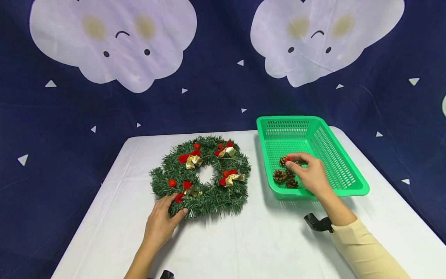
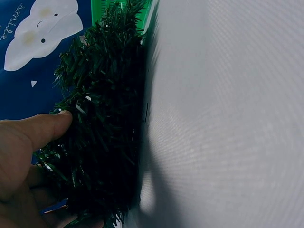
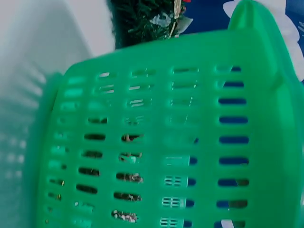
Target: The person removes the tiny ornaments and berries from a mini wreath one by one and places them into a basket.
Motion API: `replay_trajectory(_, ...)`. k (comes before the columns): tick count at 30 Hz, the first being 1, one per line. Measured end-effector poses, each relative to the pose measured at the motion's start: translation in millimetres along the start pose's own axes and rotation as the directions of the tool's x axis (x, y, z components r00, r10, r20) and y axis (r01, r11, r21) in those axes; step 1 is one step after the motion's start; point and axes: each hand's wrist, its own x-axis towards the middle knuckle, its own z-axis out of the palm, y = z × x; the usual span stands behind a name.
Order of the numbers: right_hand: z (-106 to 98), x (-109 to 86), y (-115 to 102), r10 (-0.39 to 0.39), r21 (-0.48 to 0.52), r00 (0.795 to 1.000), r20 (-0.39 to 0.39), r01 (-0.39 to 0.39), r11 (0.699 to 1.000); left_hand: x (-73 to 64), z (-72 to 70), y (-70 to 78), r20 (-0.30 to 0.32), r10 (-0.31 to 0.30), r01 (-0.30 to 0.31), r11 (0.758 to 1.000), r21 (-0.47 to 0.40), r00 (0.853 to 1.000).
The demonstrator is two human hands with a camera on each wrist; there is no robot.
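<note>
A green tinsel wreath [image 1: 223,197], trimmed with red-and-gold bows [image 1: 191,159] and small red ornaments, lies on the table's left half. My left hand [image 1: 161,223] holds the wreath's near left edge, the thumb [image 2: 57,126] against its side and the other fingers curving round the branches. Over the green basket [image 1: 331,143], my right hand [image 1: 311,174] pinches a small red ornament [image 1: 287,159] between thumb and fingertips. Several brown pinecones [image 1: 279,175] lie in the basket's near left corner, just below that hand. In the right wrist view, the basket wall [image 3: 204,128] hides the hand.
A white cloth [image 1: 244,240] covers the table. The basket's raised rim [image 1: 266,166] stands between the pinecones and the wreath. Behind the table hangs a dark blue backdrop [image 1: 216,104] with clouds. A black wrist mount [image 1: 318,223] sticks out beside the right forearm.
</note>
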Motion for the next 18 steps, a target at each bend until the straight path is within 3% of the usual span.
replay_trajectory(18, -11, 8.0, 13, 0.049, -0.079, 0.999, 0.018, -0.047, 0.996, 0.8, 0.8, -0.9, -0.005, 0.003, -0.003, 1.000, 0.002, 1.000)
